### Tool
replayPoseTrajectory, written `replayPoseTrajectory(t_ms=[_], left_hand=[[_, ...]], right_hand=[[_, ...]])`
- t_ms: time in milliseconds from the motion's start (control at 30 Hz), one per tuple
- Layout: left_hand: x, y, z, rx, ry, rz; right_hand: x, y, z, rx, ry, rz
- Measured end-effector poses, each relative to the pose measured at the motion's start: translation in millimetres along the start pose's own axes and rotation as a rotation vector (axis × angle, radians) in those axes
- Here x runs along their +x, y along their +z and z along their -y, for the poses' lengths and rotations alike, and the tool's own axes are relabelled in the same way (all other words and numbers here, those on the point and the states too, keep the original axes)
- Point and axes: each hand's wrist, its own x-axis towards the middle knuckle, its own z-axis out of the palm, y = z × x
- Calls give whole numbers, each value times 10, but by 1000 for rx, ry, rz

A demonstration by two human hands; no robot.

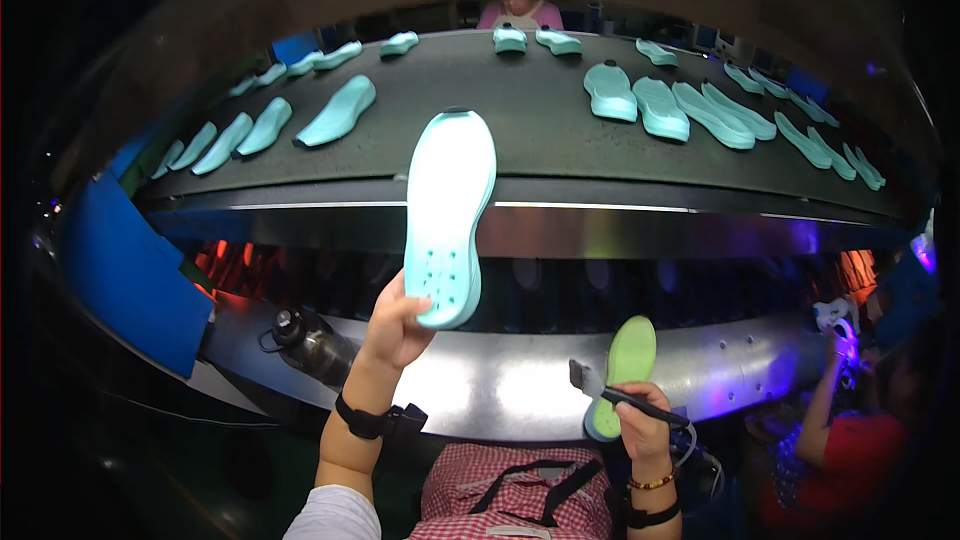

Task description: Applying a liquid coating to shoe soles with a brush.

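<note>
My left hand (396,328) grips a pale turquoise shoe sole (450,200) by its lower end, thumb beside a group of small holes. The sole stands nearly upright in front of the conveyor belt, its upper part washed out by glare. My right hand (645,428) is closed round the black handle of a flat brush (642,406), from which a thin pale tube or cord hangs. Directly behind the brush is a yellow-green sole (632,348) over the metal ledge; whether my right fingers also touch it is hidden.
Turquoise soles lie in groups along the dark conveyor belt (480,140). A dark bottle (305,345) rests on the metal ledge (480,370) at left, near a blue panel (135,260). One person sits beyond the belt; another, in red (865,465), works at right.
</note>
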Motion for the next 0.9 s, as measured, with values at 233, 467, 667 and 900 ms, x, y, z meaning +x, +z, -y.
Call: replayPoseTrajectory(t_ms=[233, 467, 667, 900], left_hand=[[-773, -664, 1078, -564, -716, 459], [-907, -20, 1518, -645, -553, 209], [-970, 50, 1614, -741, -589, 172], [-917, 167, 1728, -463, -448, -113]], right_hand=[[-23, 179, -64, 19, 76, 20], [65, 193, -382, -164, 233, 102], [285, 247, -403, -293, 145, 98], [342, 560, -401, -694, 31, 242]])
